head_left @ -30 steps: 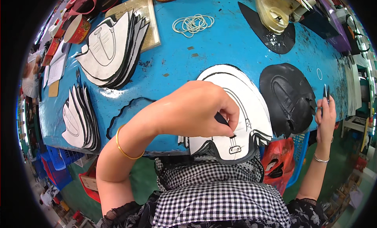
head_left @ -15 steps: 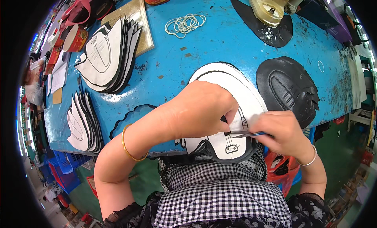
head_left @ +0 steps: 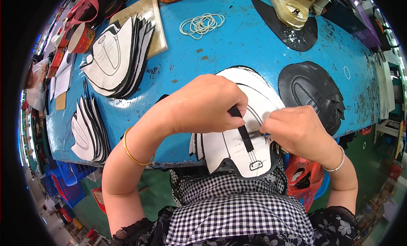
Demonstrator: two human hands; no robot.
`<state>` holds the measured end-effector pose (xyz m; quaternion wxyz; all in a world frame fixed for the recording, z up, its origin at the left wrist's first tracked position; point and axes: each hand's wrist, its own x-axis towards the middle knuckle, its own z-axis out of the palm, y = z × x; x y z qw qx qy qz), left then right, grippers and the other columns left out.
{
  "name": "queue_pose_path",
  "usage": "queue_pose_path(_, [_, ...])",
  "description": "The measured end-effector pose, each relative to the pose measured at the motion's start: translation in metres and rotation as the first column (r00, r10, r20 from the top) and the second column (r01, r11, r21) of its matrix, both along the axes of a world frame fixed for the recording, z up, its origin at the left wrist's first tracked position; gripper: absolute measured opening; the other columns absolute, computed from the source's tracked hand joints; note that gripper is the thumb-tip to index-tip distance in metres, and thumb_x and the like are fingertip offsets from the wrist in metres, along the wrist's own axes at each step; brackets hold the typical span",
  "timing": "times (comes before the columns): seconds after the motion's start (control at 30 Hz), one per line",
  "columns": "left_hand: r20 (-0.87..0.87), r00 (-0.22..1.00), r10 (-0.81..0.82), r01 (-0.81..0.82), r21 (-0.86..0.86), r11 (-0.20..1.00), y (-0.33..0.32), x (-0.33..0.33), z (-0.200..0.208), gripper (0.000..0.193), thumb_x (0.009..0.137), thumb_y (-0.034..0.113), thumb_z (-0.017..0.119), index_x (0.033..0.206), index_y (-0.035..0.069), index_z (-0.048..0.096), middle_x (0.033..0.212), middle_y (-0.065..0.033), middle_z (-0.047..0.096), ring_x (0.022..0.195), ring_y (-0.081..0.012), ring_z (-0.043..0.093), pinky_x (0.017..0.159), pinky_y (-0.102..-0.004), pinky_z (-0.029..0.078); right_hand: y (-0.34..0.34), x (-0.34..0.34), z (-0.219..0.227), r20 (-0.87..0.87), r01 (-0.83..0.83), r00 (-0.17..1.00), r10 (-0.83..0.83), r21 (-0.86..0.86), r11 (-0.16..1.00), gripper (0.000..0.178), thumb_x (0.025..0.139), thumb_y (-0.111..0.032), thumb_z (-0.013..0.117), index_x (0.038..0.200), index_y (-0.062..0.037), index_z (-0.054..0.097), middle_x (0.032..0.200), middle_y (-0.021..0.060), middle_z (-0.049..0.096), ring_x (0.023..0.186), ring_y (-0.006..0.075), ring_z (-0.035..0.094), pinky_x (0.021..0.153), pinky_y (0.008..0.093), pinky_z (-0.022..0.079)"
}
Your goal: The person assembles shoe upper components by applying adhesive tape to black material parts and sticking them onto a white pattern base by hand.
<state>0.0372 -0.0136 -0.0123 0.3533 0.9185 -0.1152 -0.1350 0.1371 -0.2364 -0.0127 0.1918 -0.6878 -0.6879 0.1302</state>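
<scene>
My left hand is closed in a pinch around one end of a narrow black strip. The strip's other end lies against a white shoe-upper piece with dark edging and stitched lines, at the end of a small drawn buckle shape. More white pieces lie stacked beneath it, overhanging the table's near edge. Just right of the strip, my right hand has its fingers closed; a blurred dark blade of small scissors sticks out from them, and their handle is hidden in the hand.
Fanned white pieces and a smaller stack stand at left on the blue table. Black leather pieces lie at right. Farther off are rubber bands and a yellowed glue container. A red bag hangs below the edge.
My left hand has moved up and left, drawing more of the black strip into view. The scissors have come away from the strip. The white piece has shifted slightly toward me.
</scene>
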Motion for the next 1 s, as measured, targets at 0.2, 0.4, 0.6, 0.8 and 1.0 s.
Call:
queue_pose_path(0.2, [-0.033,0.999,-0.003,0.001,-0.060,0.998,0.003,-0.003,0.001,0.012,0.077,0.015,0.071,0.079,0.005,0.065,0.069,-0.0115,0.065,0.065,-0.0274,0.063,0.060,-0.0371,0.048,0.001,-0.002,0.011,-0.167,0.086,0.981,-0.101,-0.090,0.992,0.023,0.086,-0.027,0.067,0.092,-0.0087,0.055,0.072,0.0061,0.060,0.065,0.0278,0.062,0.056,0.0383,0.048])
queue_pose_path(0.4, [-0.052,0.997,-0.049,0.043,-0.112,0.993,0.008,-0.004,0.004,0.012,0.079,0.015,0.071,0.084,0.006,0.063,0.069,-0.0103,0.062,0.062,-0.0245,0.061,0.058,-0.0345,0.046,0.011,0.004,0.007,-0.091,0.079,0.992,-0.091,-0.126,0.989,0.028,0.087,-0.033,0.066,0.093,-0.0076,0.055,0.071,0.0088,0.062,0.065,0.0299,0.063,0.056,0.0390,0.047])
queue_pose_path(0.6, [-0.004,1.000,-0.029,0.028,-0.165,0.986,0.011,-0.008,-0.004,0.012,0.081,0.012,0.069,0.087,0.005,0.061,0.074,-0.0099,0.064,0.062,-0.0242,0.059,0.058,-0.0330,0.045,0.012,0.006,0.007,-0.084,0.066,0.994,-0.076,-0.115,0.991,0.024,0.085,-0.028,0.067,0.092,-0.0077,0.057,0.073,0.0086,0.061,0.066,0.0281,0.063,0.055,0.0384,0.047])
queue_pose_path(0.8, [-0.062,0.998,0.026,-0.040,-0.240,0.970,0.012,-0.010,-0.008,0.011,0.082,0.010,0.067,0.086,0.003,0.060,0.073,-0.0075,0.065,0.062,-0.0191,0.060,0.058,-0.0305,0.045,-0.010,-0.040,0.014,0.068,-0.008,0.998,0.004,0.066,0.998,0.024,0.077,-0.015,0.065,0.097,-0.0019,0.059,0.093,0.0123,0.067,0.057,0.0163,0.057,0.050,0.0276,0.048])
queue_pose_path(1.0, [-0.123,0.990,0.062,-0.093,-0.267,0.959,0.011,-0.007,-0.005,0.010,0.081,0.009,0.066,0.086,0.003,0.061,0.073,-0.0036,0.066,0.065,-0.0110,0.060,0.059,-0.0263,0.045,0.005,-0.098,-0.002,0.524,0.082,0.847,-0.084,0.027,0.996,0.023,0.078,-0.013,0.062,0.095,0.0027,0.061,0.107,0.0252,0.067,0.042,0.0060,0.045,0.037,0.0231,0.041])
